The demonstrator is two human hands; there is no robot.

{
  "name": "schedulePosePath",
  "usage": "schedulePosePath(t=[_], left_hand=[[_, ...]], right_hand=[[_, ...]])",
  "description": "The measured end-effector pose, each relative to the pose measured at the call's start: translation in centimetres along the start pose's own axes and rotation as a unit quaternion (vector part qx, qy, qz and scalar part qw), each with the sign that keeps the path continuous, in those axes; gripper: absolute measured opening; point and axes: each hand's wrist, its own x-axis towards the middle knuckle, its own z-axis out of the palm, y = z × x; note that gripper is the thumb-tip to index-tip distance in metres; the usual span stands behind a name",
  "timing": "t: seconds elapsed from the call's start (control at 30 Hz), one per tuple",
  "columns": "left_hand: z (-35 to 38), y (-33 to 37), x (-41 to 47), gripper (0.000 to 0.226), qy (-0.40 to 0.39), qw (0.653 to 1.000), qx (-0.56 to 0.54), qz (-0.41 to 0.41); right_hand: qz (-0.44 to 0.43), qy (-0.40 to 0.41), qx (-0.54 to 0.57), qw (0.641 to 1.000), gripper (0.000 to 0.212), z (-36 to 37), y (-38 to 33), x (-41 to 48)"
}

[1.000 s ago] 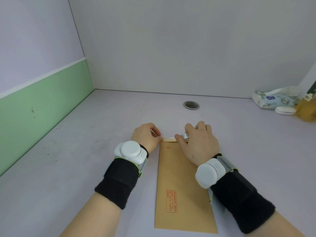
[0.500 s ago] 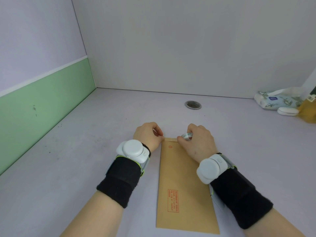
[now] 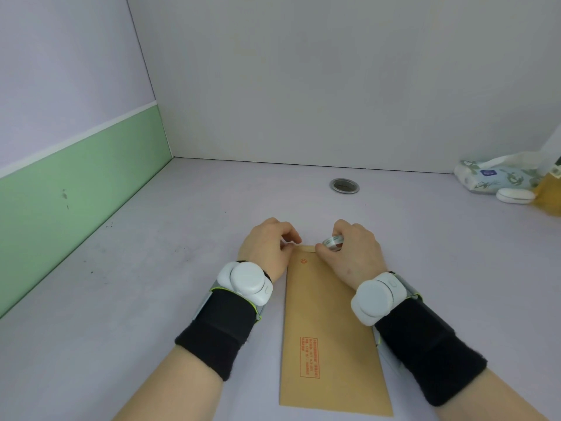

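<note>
A long brown envelope (image 3: 328, 323) with red print lies flat on the pale table, its far end between my hands. My right hand (image 3: 352, 253) grips a small roll of clear tape (image 3: 333, 240) at the envelope's far right corner. My left hand (image 3: 270, 247) has its fingers curled and pinches at the far left corner, where a strip of tape seems to run along the top edge (image 3: 305, 248). Both wrists carry white sensor pods and black bands.
A round metal grommet (image 3: 344, 185) is set in the table behind the hands. At the far right lie a printed tissue pack (image 3: 485, 177), a white oval case (image 3: 515, 196) and an amber object (image 3: 551, 192). Walls close off the left and the back.
Both hands stay at the envelope's far end. The right hand has shifted slightly right and its fingers have curled tighter round the tape roll.
</note>
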Motion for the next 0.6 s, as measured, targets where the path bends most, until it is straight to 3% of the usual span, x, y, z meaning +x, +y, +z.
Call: schedulePosePath(t=[0.6], left_hand=[[-0.6, 1.0, -1.0, 0.032, -0.032, 0.994, 0.108, 0.009]], right_hand=[[-0.025, 0.006, -0.029, 0.999, 0.026, 0.4, 0.2, 0.0]])
